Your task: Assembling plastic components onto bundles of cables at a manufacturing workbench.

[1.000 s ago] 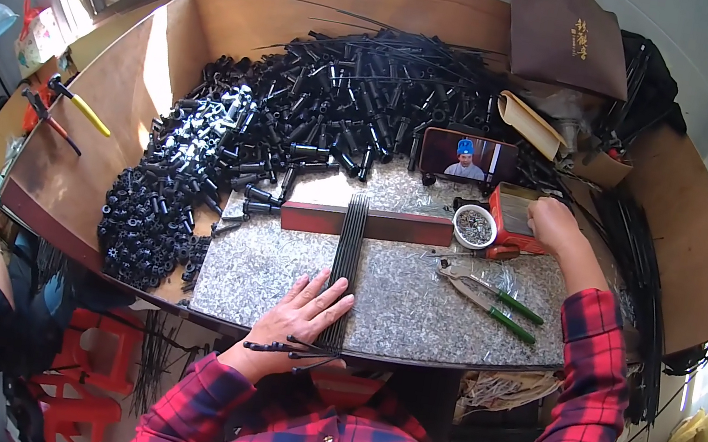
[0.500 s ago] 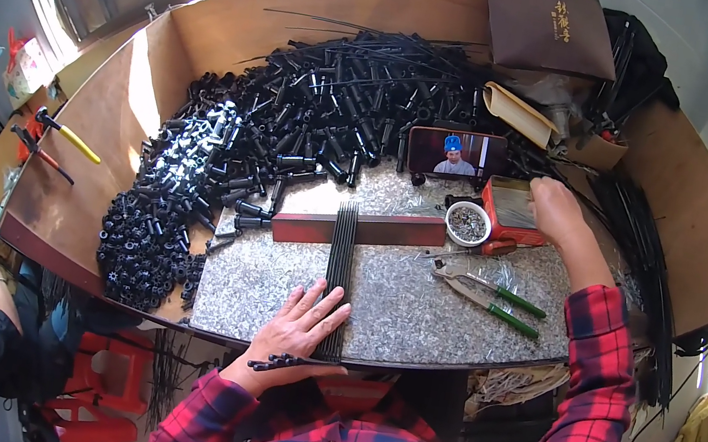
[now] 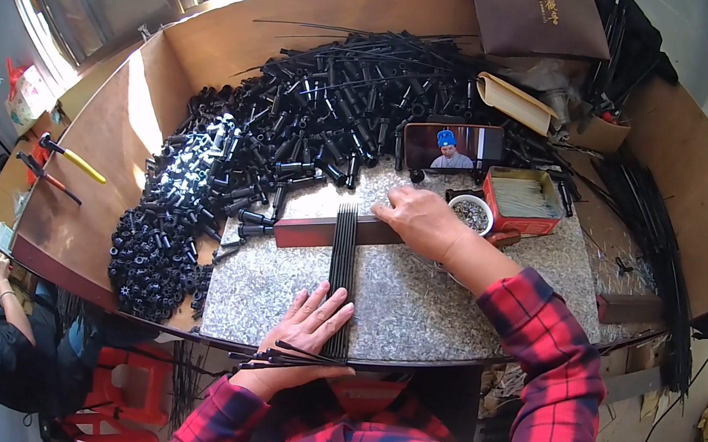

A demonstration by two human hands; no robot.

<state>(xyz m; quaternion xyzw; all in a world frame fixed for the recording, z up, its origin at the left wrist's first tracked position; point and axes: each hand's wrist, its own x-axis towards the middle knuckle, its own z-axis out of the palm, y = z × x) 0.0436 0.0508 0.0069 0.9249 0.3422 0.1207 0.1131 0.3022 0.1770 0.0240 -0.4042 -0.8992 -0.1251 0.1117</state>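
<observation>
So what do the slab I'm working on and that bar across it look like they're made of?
The slab looks like granite or similar stone: grey speckled grain with a dull polish. The bar under the right hand looks like wood painted or stained reddish brown, with square edges; metal cannot be ruled out. The thin rods under the left hand look like black plastic.

A long-sleeved shirt in red and dark navy plaid covers both arms and the chest; the sleeves end at the wrists, leaving both hands bare, without gloves or rings
</observation>
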